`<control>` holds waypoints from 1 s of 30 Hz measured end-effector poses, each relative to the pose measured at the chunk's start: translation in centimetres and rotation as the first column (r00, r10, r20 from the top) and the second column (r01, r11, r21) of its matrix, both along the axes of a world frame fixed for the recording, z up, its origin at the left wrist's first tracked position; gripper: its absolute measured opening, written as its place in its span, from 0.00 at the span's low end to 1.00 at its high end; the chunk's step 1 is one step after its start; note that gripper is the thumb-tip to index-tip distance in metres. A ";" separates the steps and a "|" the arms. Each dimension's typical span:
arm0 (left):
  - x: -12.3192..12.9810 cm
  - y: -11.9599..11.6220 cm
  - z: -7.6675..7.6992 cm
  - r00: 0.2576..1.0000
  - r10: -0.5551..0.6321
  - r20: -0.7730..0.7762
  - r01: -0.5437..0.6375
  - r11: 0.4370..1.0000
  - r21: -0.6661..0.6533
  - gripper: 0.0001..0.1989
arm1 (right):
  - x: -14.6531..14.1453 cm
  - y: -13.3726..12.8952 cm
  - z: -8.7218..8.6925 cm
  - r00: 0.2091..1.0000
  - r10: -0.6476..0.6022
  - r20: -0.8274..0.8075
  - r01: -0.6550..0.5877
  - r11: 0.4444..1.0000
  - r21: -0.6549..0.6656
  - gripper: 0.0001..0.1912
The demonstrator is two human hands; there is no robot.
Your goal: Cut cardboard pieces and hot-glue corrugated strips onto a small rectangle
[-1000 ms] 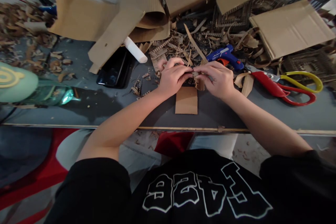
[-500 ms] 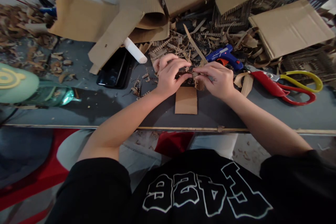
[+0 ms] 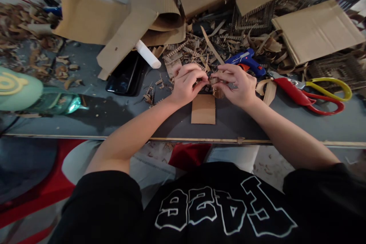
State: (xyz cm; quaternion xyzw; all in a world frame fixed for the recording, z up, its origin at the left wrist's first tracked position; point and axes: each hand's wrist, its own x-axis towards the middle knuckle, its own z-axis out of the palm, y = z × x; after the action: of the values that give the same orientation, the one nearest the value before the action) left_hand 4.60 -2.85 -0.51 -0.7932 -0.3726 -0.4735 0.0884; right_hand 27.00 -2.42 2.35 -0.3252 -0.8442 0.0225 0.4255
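My left hand (image 3: 187,85) has its thumb and fingertips pinched together close to my right fingertips. What lies in that pinch is too small and shaded to make out. My right hand (image 3: 239,84) grips a small piece of brown cardboard (image 3: 218,91) between thumb and fingers. Just below both hands, a flat cardboard rectangle (image 3: 203,110) lies on the dark table. Beyond the fingers spread many thin corrugated cardboard strips (image 3: 190,51). A blue hot glue gun (image 3: 243,59) rests just past my right hand.
Red and yellow-handled scissors (image 3: 311,91) lie on the right. On the left are a black phone (image 3: 126,74), a white stick (image 3: 148,54) and a green bottle (image 3: 54,101). Rolled cardboard (image 3: 154,0), a cardboard sheet (image 3: 317,32) and scraps line the back. The table's front edge (image 3: 177,139) runs below my forearms.
My left thumb and fingers have drawn together into a tighter pinch. My right fingers have shifted slightly around the small cardboard piece. The rectangle below stays in place.
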 end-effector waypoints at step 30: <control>0.4 -0.4 -0.3 0.989 0.109 -0.096 -0.111 0.994 -0.020 0.05 | 0.1 0.0 -0.1 1.000 -0.013 -0.015 0.011 0.991 -0.133 0.32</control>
State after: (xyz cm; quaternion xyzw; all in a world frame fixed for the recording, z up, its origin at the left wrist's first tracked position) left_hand 5.02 -3.28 -0.82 -0.7940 -0.4173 -0.4249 0.1219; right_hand 27.05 -2.39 2.25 -0.3575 -0.8356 0.0786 0.4096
